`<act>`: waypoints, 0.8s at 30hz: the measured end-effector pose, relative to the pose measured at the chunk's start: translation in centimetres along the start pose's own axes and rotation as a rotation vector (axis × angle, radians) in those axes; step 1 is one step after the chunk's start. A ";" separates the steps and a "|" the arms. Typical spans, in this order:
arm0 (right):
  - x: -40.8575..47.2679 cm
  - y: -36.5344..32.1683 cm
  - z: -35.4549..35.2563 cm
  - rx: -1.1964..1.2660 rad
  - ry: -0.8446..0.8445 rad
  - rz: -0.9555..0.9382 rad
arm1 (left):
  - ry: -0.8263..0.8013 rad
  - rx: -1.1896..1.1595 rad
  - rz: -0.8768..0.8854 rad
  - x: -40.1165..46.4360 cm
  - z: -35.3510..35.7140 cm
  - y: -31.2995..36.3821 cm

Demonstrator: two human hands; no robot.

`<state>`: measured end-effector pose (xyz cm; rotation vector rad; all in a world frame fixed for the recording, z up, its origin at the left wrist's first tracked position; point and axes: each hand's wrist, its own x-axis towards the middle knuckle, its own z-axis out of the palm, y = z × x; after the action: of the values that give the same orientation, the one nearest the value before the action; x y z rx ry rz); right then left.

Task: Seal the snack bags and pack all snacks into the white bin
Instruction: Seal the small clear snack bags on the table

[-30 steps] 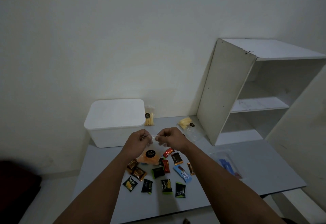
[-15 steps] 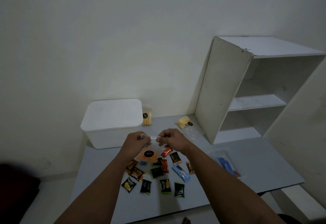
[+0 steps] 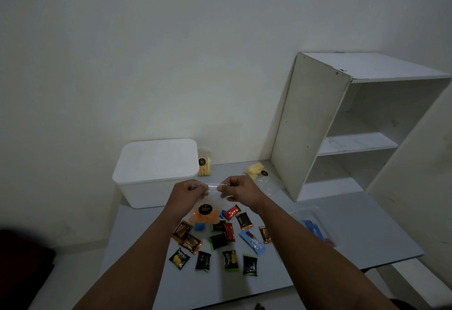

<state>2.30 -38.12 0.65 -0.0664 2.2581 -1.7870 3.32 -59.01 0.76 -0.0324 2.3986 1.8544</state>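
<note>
Clear snack bag (image 3: pixel 205 208) of orange chips, held up above grey table (image 3: pixel 342 231); top edge pinched between left hand (image 3: pixel 189 191) and right hand (image 3: pixel 238 188), fingers curled tight. White bin (image 3: pixel 156 170) behind, lid on. Scattered small snack packets (image 3: pixel 220 248) below. Two bags of yellow sticks (image 3: pixel 205 165) beyond.

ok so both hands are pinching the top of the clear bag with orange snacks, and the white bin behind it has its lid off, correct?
Not quite. The head view shows the white bin with its lid on, not off. The rest holds: the left hand and right hand both pinch the top edge of the clear bag with orange snacks, which hangs above the table in front of the bin.
</note>
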 end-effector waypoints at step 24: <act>-0.9 -0.1 -0.6 0.078 0.036 0.038 | -0.015 -0.016 0.016 0.2 -1.0 -1.1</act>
<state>3.02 -37.42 0.99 0.0227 2.1956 -1.8690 3.17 -60.21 -0.04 -0.0004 2.3809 1.8740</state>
